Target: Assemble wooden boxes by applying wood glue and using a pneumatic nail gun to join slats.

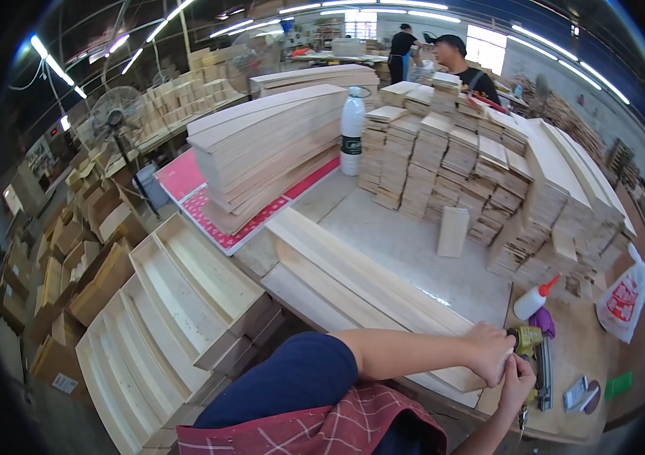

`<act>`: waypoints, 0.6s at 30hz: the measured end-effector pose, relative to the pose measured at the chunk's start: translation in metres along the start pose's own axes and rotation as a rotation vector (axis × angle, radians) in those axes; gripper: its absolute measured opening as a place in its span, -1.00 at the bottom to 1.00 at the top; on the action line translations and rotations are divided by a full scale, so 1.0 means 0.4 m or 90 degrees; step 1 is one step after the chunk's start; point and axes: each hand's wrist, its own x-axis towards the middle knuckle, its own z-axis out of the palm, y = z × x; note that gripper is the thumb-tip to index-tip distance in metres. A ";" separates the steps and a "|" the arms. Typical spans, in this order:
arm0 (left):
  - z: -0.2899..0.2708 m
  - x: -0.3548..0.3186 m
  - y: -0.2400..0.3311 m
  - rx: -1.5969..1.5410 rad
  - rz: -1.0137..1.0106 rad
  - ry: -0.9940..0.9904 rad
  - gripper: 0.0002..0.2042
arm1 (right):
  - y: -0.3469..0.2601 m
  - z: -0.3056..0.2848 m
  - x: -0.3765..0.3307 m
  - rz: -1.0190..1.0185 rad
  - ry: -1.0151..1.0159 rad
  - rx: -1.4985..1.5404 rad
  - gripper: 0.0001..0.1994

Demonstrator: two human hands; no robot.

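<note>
My left hand (492, 352) reaches across to the right end of a long wooden trough-like piece (383, 292) on the table. Its fingers are closed together, meeting those of my right hand (518, 379). My right hand pinches at the same spot, from below. A small pale bit shows between the fingertips, too small to name. Right beside both hands lies a yellow-green nail gun (523, 337) with a dark magazine; the hands partly cover it. A white squeeze bottle (529, 305) with a red tip and a purple cloth (543, 322) are just beyond.
Stacks of short boards (451, 155) and a tall board stack (269, 140) stand behind, with a water bottle (352, 133) between. Wooden trays (186, 288) are piled at left, near cardboard boxes (103, 280). A plastic bag (624, 299) hangs right. Two people (451, 61) are beyond.
</note>
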 end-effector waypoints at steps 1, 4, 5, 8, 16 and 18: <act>0.001 -0.002 -0.002 -0.003 0.011 -0.005 -0.45 | -0.007 0.005 0.005 0.007 0.019 -0.052 -0.80; 0.001 -0.003 -0.003 -0.006 0.006 0.002 -0.45 | -0.025 0.026 0.019 0.007 0.054 -0.117 -0.79; 0.000 -0.005 -0.005 -0.006 -0.001 0.009 -0.45 | -0.021 0.029 0.023 0.000 0.063 -0.146 -0.78; 0.002 -0.002 -0.006 -0.026 -0.020 0.008 -0.44 | 0.001 0.015 0.039 -0.003 0.055 -0.200 -0.78; 0.016 0.010 -0.015 -0.049 -0.003 0.001 -0.37 | 0.044 0.003 0.057 -0.002 0.077 -0.191 -0.79; 0.019 0.013 -0.013 -0.047 -0.001 -0.001 -0.36 | 0.056 -0.003 0.062 0.005 0.103 -0.191 -0.80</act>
